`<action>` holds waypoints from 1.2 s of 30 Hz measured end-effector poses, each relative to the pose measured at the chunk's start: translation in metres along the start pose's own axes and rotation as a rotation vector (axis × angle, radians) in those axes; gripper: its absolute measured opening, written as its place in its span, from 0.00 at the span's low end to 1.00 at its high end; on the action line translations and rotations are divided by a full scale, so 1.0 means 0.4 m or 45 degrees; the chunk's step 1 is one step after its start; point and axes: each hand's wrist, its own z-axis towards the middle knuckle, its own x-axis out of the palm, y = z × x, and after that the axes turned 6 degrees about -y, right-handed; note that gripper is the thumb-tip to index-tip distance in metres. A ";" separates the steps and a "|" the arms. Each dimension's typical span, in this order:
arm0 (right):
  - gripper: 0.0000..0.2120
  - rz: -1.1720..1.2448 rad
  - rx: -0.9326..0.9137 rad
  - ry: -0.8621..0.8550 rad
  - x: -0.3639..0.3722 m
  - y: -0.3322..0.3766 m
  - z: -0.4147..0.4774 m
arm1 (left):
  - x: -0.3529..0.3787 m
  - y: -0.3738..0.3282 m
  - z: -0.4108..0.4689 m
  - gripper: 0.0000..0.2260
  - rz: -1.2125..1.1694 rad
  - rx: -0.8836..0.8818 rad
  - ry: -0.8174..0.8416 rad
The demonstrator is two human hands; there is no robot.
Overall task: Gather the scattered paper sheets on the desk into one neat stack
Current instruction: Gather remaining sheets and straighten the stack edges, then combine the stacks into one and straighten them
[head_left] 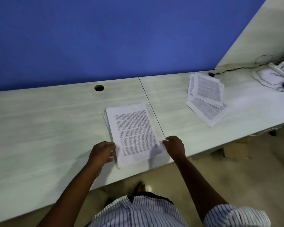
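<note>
Fingers (pixel 111 149) of the left hand (pixel 102 153) are curled round the near left edge of the paper stack (pixel 133 128) and its near right corner is pinched by the right hand (pixel 175 146), seemingly to square it on the table (pixel 39 120), while a fanned pile (pixel 205 97) is seen well apart to the right.

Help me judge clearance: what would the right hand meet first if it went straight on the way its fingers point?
The paper stack: the right hand points left at its near right corner and seems to pinch it. Beyond the stack lies the left hand, gripping the opposite edge.
</note>
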 end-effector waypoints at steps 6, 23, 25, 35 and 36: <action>0.10 0.322 0.115 -0.008 -0.053 -0.106 -0.016 | 0.079 -0.021 -0.007 0.05 -0.128 0.107 0.071; 0.06 0.555 0.101 -0.104 -0.310 -0.273 0.427 | 0.618 -0.232 0.048 0.06 0.023 0.112 0.187; 0.08 0.435 0.040 -0.121 -0.352 -0.293 0.503 | 0.698 -0.254 0.048 0.06 0.031 0.094 0.194; 0.36 -0.122 -0.427 -0.085 -0.434 -0.233 0.922 | 0.874 -0.256 0.036 0.06 0.004 0.030 0.102; 0.38 -0.150 -0.402 -0.063 -0.444 -0.216 0.960 | 0.877 -0.256 0.035 0.06 0.022 0.037 0.081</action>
